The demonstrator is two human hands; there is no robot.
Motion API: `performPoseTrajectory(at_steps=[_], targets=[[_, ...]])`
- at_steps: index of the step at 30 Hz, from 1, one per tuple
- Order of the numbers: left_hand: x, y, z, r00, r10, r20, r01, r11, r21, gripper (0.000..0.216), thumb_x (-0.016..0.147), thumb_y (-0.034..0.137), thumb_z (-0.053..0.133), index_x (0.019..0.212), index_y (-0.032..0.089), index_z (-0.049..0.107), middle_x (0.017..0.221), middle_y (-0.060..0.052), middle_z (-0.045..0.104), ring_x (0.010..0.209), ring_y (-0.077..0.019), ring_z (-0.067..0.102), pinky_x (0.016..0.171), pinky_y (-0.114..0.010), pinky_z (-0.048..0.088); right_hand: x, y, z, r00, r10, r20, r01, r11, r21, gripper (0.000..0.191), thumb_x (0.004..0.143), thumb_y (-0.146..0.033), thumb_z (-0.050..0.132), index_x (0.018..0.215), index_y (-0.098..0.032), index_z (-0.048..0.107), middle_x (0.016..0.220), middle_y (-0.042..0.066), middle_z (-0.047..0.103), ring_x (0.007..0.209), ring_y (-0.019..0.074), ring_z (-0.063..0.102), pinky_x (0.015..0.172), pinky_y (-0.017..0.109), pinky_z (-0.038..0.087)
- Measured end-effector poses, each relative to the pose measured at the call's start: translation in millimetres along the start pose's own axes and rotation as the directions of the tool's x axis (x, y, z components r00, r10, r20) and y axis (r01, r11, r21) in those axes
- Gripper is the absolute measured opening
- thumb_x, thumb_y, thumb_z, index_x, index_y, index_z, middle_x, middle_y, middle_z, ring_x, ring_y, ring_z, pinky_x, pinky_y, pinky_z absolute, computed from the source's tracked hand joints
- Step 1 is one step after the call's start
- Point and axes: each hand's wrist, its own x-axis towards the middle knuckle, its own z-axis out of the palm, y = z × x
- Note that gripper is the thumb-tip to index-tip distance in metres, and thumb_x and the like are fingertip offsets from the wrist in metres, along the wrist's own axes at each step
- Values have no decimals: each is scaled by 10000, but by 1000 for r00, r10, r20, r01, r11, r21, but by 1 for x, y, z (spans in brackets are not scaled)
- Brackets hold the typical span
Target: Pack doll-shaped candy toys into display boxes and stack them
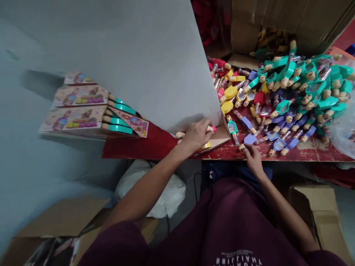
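Head view: left hand [197, 135] on flat carton [217, 139]

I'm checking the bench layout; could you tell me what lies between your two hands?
In the head view, between the left hand and right hand lie a cardboard flap and a teal toy.

I count three printed boxes [80, 111] stacked at my left, each packed with teal toys, and one heap of toys [283, 96] on the red table [310, 151] (far too many to count). Both my hands are out: left [197, 135], right [253, 157].
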Motion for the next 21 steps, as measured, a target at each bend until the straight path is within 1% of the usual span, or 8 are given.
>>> performPoseTrajectory(at_steps=[4,9,12,15,19,21], targets=[[5,4,-3,998,-10,56,7,999,51,119,933,190,627,1042,186,578,1048,-101,698,966,-250,668,852,-356,500,-1,6,-5,1000,2,-31,-2,1000,11,422,924,-517,605,1154,-174,692,1114,125,766,1012,278,714,942,437,553],[9,21,-11,989,-41,140,22,991,133,115,948,150,561,1058,176,579,1085,-129,680,973,-276,661,837,-376,493,12,7,-13,999,-9,-42,8,1000,-13,438,929,-521,592,1192,-186,689,1077,124,772,963,270,725,883,432,586],[7,24,-11,988,-55,146,32,987,156,120,948,143,564,1063,171,578,1089,-132,677,993,-278,659,841,-371,491,23,5,-17,998,-39,-54,38,999,-28,443,933,-528,582,1212,-199,687,1047,107,773,907,250,722,851,417,596],[5,20,-9,990,-49,135,29,989,146,115,946,154,582,1060,169,580,1087,-133,679,1008,-284,658,854,-377,494,29,2,-17,996,-57,-62,55,998,-36,427,926,-528,587,1194,-212,691,1038,92,772,901,242,718,838,406,601],[4,15,-8,993,-43,109,29,991,128,129,952,177,583,1081,167,576,1091,-130,686,995,-280,657,850,-374,489,28,-2,-11,999,-8,-36,7,1000,-12,425,915,-523,592,1178,-202,684,985,85,768,834,232,723,803,394,599],[4,15,-8,991,-27,131,11,992,127,130,944,185,599,1070,173,575,1070,-119,689,980,-271,658,832,-359,483,27,-4,-7,999,20,-26,-20,1000,5,426,908,-516,594,1173,-193,676,967,81,763,805,225,723,792,389,594]])
